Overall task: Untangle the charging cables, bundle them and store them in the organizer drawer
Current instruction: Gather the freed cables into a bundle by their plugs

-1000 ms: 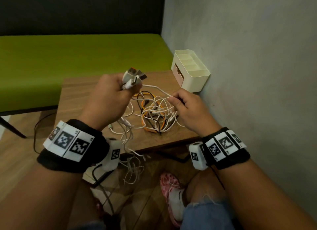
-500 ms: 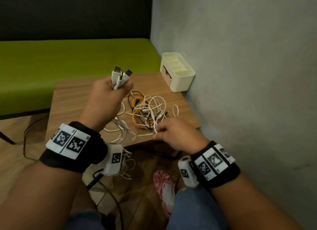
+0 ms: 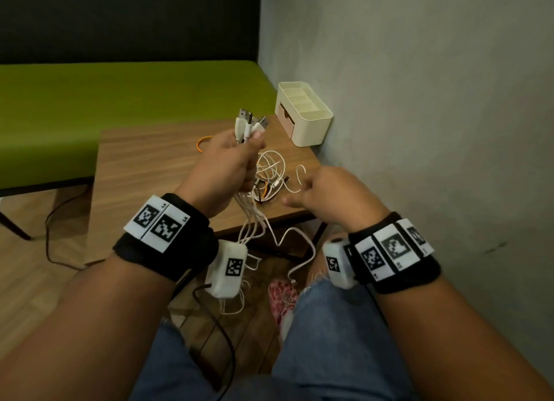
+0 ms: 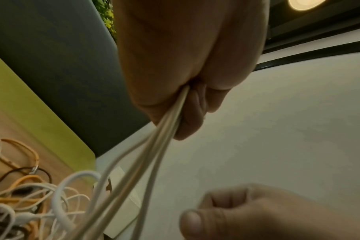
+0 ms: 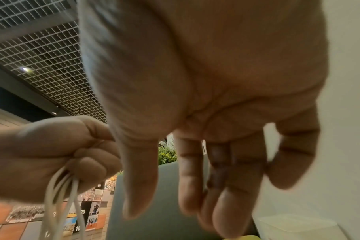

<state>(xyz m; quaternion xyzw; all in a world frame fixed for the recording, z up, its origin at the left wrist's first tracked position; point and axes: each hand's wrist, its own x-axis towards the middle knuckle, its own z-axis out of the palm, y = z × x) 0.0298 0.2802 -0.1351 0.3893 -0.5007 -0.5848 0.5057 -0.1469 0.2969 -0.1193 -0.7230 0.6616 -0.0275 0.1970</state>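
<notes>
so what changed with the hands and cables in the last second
The right hand let go of the white cable it was pinching and pulling toward the table's near edge; its fingers are now loose and hold nothing. The left hand still grips the bunch of white USB cables, plugs up.

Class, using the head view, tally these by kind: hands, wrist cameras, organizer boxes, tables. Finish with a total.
Hands: 2, left hand gripping white cables, right hand holding nothing
Wrist cameras: 2
Organizer: 1
Table: 1
Total: 6
</notes>
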